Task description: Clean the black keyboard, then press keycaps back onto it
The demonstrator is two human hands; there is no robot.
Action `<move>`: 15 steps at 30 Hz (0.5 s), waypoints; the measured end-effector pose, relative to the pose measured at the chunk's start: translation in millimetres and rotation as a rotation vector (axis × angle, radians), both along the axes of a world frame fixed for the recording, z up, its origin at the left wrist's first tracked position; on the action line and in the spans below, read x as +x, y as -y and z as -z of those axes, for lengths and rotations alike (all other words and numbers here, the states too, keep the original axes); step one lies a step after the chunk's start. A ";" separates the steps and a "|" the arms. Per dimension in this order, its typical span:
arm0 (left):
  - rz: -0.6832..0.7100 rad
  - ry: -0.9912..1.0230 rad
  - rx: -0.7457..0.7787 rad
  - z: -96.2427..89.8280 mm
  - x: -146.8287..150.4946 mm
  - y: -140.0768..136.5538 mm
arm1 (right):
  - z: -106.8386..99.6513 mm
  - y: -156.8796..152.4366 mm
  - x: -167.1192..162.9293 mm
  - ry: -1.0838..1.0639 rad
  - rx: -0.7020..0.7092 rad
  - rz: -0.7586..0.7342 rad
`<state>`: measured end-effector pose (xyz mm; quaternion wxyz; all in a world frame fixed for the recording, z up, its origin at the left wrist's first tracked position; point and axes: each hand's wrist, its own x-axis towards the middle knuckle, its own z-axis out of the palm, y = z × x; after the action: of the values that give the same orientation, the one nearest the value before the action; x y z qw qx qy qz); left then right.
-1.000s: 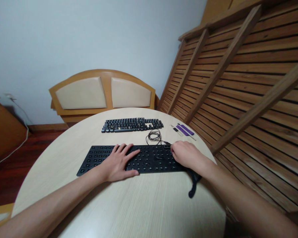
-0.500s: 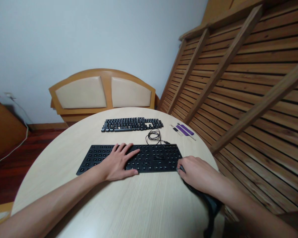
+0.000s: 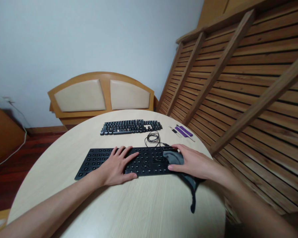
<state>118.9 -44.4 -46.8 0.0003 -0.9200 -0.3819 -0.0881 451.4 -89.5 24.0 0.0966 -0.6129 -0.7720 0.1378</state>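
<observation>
Fingers of the right hand (image 3: 195, 162) loosely grip grey cloth (image 3: 175, 158) at the right end of the keyboard base (image 3: 144, 162); the left hand (image 3: 114, 168) lies open across its middle, where even pressure should steady it against drag. Black keycaps (image 3: 123, 126) lie beyond.

Dim light, faint glare on tabletop (image 3: 144, 205), edges stretched

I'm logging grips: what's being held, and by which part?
The right hand holds a grey cloth by its bunched far part; the left hand rests on the keyboard base.
</observation>
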 end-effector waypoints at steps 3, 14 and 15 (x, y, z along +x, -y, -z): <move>-0.002 0.001 0.001 0.0 0.5 0.1 | -13.4 2.7 11.9 0.010 -0.153 -0.019; -0.002 0.009 -0.005 -1.6 0.0 0.4 | -20.5 -23.7 22.6 -0.280 -0.103 -0.057; 0.000 0.009 -0.006 -1.7 0.0 0.4 | -15.3 -24.5 22.1 -0.257 -0.070 -0.002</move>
<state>118.8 -44.9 -45.1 -0.0040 -0.9196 -0.3822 -0.0913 473.4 -65.0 39.3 0.1728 -0.5924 -0.7487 0.2422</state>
